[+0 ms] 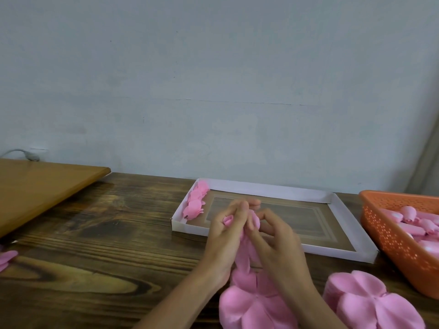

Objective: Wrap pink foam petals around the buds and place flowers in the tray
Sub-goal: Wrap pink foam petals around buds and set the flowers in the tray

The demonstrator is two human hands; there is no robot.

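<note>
My left hand [225,231] grips a pink bud [228,220] with its fingers curled round it, just in front of the white tray [337,200]. My right hand [275,236] pinches a pink foam petal [254,220] against the bud. A strip of joined petals [251,300] hangs down from between my hands to the table. Several finished pink flowers [196,203] lie in a row along the tray's left wall.
An orange perforated basket [389,236] holding pink buds stands at the right. A stack of pink petal sheets [370,302] lies at the lower right. A light wooden board [42,186] sits raised at the left; a pink piece [7,257] lies at the left edge.
</note>
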